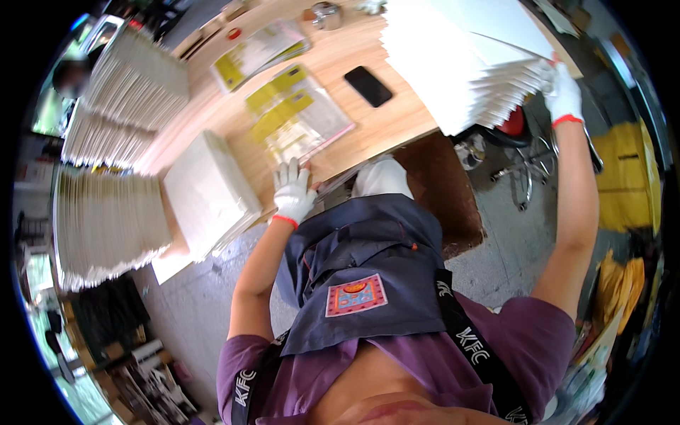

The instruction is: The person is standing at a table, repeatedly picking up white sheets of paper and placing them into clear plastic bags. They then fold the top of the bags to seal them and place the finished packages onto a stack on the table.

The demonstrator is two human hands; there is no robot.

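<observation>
My left hand (292,193), in a white glove with bare fingertips and a red cuff, rests with spread fingers at the near end of some clear plastic bags (329,117) with yellow-green print. Over at the right, my right hand (564,92), gloved the same way, is at the corner of a tall fanned stack of white sheets (453,71). Its fingers close on the edge of a top white sheet (511,44); the fingertips are partly hidden. A black phone (368,86) lies between the bags and the stack.
More printed bags (262,53) lie farther back on the wooden table (340,46), near a metal tin (326,15). Left stand a wrapped white stack (209,191) and tall stacks of pale flat packs (110,216). A wheeled chair (524,152) and a yellow bag (627,177) stand right.
</observation>
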